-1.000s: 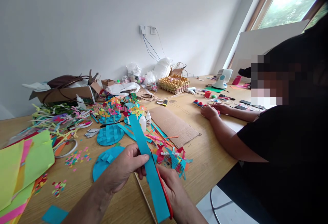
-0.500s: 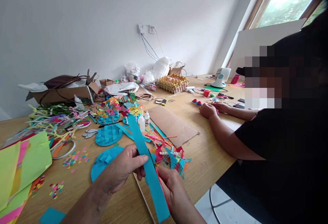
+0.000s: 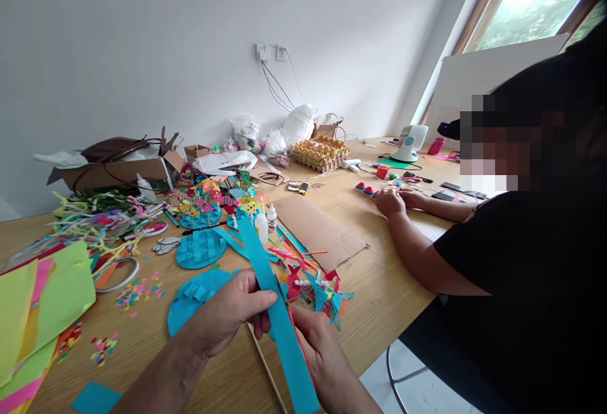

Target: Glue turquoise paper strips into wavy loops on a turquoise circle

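A long strip of blue paper (image 3: 277, 322) slants across the front of the table. My left hand (image 3: 244, 303) is closed on it, the thumb pressed on top and the fingers underneath. Under the strip's right edge my right hand (image 3: 317, 341) is closed round red-handled scissors (image 3: 294, 324); only a red edge and a dark blade line show, the rest hidden by paper and hand. Beside my left hand lies a blue paper disc (image 3: 183, 303) with curled strips on it, and another such disc (image 3: 202, 249) lies behind it.
Cardboard (image 3: 322, 231), glue bottles (image 3: 262, 227) and paper scraps (image 3: 327, 294) lie beyond my hands. Coloured sheets (image 3: 57, 313) and a tape roll (image 3: 117, 275) are at left. Egg trays (image 3: 320, 153) stand at the back. A co-worker (image 3: 512, 262) sits at right, hands on the table.
The strip and my left hand have shifted very slightly right and down. The co-worker's hands and head have moved a little to the right.
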{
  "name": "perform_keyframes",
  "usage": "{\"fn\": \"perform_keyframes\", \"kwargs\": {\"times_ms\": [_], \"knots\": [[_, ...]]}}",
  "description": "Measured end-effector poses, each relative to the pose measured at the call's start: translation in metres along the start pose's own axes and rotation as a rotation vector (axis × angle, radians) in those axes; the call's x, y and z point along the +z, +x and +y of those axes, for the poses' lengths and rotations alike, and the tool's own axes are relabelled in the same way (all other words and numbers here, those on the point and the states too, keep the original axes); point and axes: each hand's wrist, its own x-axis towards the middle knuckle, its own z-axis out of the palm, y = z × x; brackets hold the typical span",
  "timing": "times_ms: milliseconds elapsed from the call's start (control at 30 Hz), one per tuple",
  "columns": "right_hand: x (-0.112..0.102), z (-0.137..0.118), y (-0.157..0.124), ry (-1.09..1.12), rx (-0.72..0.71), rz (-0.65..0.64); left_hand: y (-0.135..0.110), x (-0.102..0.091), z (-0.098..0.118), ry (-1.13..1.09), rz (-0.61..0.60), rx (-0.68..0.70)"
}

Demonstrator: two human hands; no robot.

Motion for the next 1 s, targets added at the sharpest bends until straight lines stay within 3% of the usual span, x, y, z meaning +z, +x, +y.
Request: {"fn": "perform_keyframes", "kwargs": {"times_ms": [200, 567, 867, 1000], "knots": [[0.001, 0.007, 0.0, -0.027, 0.017, 0.04, 0.0, -0.001, 0.002, 0.024, -0.015, -0.001], [-0.003, -0.007, 0.001, 0.113, -0.011, -0.037, 0.002, 0.001, -0.002, 0.047, -0.029, -0.029], [0.003, 0.012, -0.003, -0.035, 0.031, 0.068, 0.0, -0.003, -0.002, 0.071, -0.061, -0.025], [0.005, 0.014, -0.003, 0.076, 0.062, 0.06, 0.0, -0.003, -0.006, 0.086, -0.042, -0.027]]}}
